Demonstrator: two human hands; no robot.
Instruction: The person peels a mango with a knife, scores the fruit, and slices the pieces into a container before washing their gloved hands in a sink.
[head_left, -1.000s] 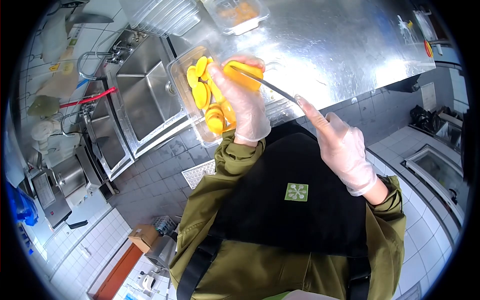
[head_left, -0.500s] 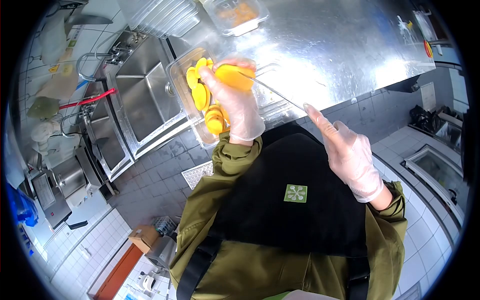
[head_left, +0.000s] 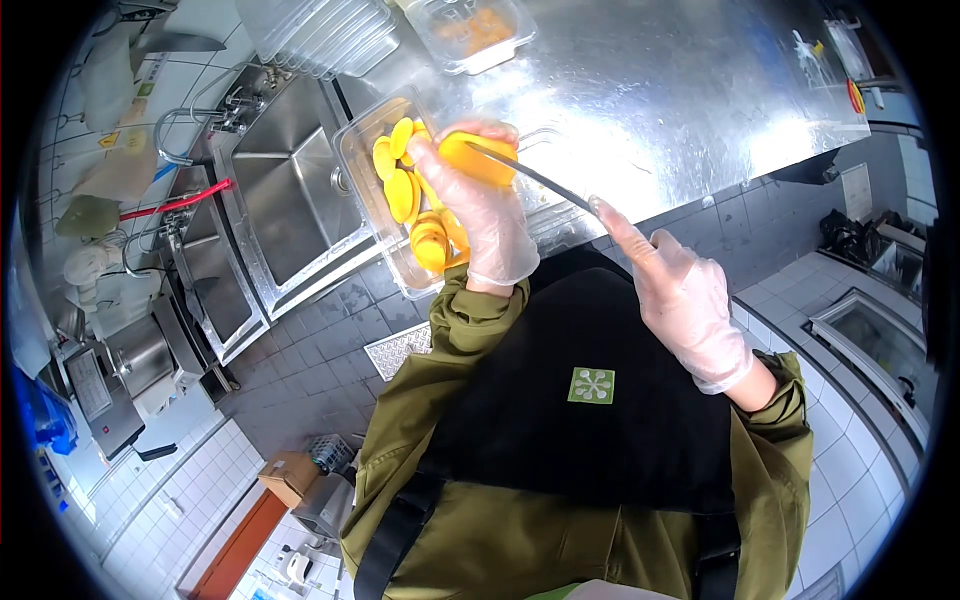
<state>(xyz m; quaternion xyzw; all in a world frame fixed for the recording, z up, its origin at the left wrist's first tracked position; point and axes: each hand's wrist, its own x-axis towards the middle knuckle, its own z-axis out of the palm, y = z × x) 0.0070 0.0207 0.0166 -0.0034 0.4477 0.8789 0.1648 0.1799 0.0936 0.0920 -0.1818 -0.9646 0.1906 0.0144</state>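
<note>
Yellow piece [head_left: 497, 167]: held up over the desk [head_left: 700, 90], by its near left corner.
Left hand [head_left: 488, 215]: grip clamped round that piece.
Right hand [head_left: 690, 310]: grip closed on the knife [head_left: 545, 185], forefinger stretched along it.
Clear container [head_left: 357, 165]: at that same corner, yellow slices [head_left: 400, 195] inside.
Just changed: the blade has rolled, its dark side showing; seemingly both hands are working one piece.
</note>
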